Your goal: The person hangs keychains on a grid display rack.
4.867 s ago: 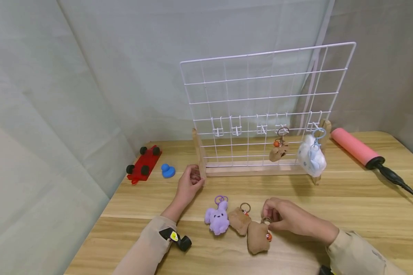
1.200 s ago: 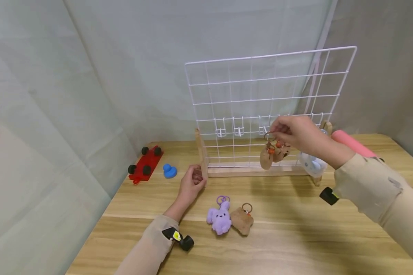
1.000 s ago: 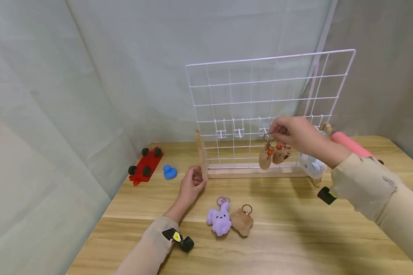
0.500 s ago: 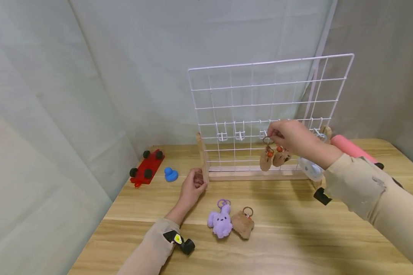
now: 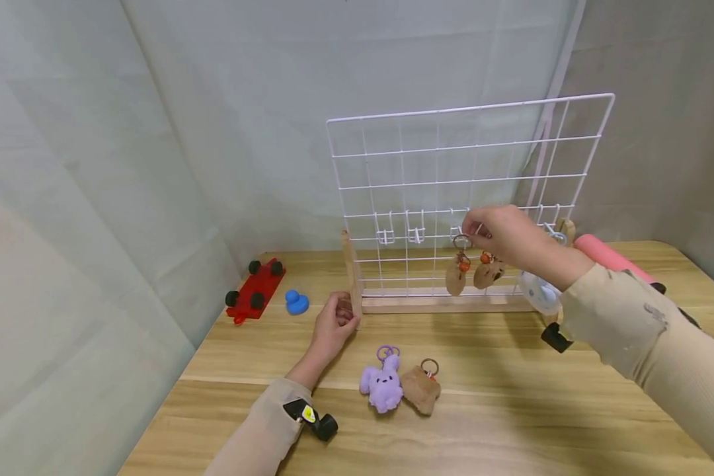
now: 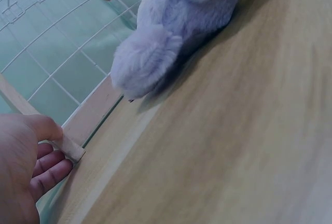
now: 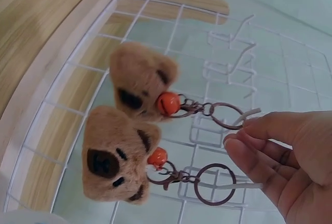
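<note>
My right hand [image 5: 502, 231] pinches the metal ring [image 7: 226, 116] of a brown plush bear keychain [image 7: 139, 79] at the front of the white wire grid rack [image 5: 437, 149]. The ring is right at the tip of a white hook, and the bear with its orange bell dangles below. Beside it, a second brown bear keychain [image 7: 115, 156] hangs by its ring from the neighbouring hook. My left hand [image 5: 331, 328] grips the wooden foot [image 6: 70, 147] at the rack's left end, thumb on one side and fingers on the other.
A purple plush keychain [image 5: 383, 387] and a brown plush keychain [image 5: 420, 389] lie on the table before the rack. A white-blue plush [image 5: 538, 292] hangs at the right. Left are a red wheeled toy [image 5: 257, 289] and blue duck [image 5: 297, 302]; a pink pump [image 5: 609, 254] lies right.
My right hand has lifted the brown bear keychain from the table to the rack's hooks. Over the last second it shifts only slightly. The left hand stays on the rack's foot.
</note>
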Tool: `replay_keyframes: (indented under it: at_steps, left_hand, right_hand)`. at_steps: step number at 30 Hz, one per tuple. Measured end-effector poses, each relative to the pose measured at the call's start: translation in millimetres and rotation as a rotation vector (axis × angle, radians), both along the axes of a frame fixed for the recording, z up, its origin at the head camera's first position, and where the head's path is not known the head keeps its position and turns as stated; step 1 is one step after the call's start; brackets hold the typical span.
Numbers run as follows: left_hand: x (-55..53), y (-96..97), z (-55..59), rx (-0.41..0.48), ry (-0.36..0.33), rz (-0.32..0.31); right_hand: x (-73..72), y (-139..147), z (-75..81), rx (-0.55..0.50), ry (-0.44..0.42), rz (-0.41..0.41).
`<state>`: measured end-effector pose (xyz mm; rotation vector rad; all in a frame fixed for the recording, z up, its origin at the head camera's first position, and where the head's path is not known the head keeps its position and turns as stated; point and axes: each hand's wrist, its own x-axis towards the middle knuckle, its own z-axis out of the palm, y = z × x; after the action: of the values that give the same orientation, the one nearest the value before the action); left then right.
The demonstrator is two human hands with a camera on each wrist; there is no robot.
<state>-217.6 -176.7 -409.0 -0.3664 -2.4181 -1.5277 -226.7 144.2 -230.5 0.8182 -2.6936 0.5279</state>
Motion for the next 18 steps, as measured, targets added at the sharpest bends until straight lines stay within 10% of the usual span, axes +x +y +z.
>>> replay_keyframes:
  at_steps: [8, 18]
  left_hand:
    - [-18.6, -6.4, -22.8, -0.003, -0.003, 0.024]
    - [8.1, -0.9, 11.1, -0.002, -0.004, 0.002]
  right_hand:
    - [13.8, 5, 1.0, -0.139, 0.041, -0.017]
    - [29.6, -3, -7.9, -0.208, 0.159, 0.018]
